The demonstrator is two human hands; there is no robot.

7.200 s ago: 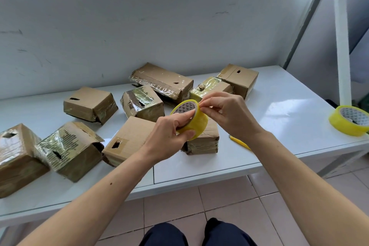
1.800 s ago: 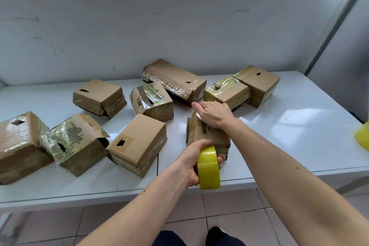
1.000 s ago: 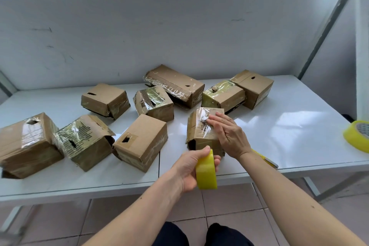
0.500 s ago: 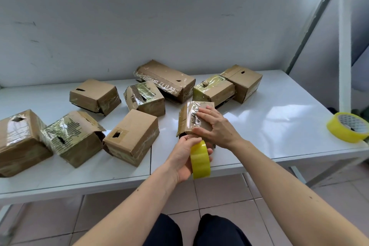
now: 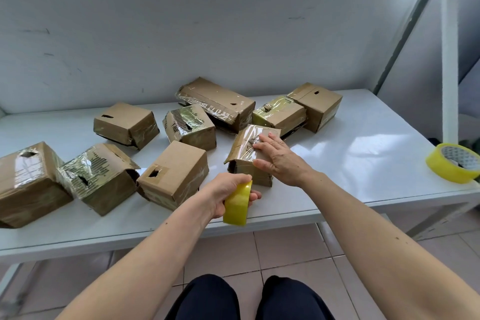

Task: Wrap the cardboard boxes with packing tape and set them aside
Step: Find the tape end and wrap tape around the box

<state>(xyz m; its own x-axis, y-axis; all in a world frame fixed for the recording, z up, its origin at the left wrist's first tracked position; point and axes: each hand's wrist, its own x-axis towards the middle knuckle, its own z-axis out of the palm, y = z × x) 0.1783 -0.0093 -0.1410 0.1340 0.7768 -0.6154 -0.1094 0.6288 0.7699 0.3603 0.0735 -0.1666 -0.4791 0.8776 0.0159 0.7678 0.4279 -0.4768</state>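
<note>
A small cardboard box (image 5: 244, 148) with clear tape over its top stands near the front middle of the white table (image 5: 363, 163). My right hand (image 5: 279, 158) lies flat on its top and near side, fingers spread, pressing the tape. Just in front of the box, my left hand (image 5: 226, 195) grips a yellow roll of packing tape (image 5: 237, 204) held on edge over the table's front edge. Whether a strip of tape still runs from the roll to the box, I cannot tell.
Several other cardboard boxes, most wrapped in shiny tape, lie across the table from the far left (image 5: 26, 182) to the back right (image 5: 318, 105). A plain brown box (image 5: 174, 174) sits just left of my left hand. A second yellow tape roll (image 5: 453, 162) lies at the right edge.
My right hand has slid along the top of the box, smoothing the tape. My left hand has kept the roll close to the box's front, dropping slightly toward the table edge.
</note>
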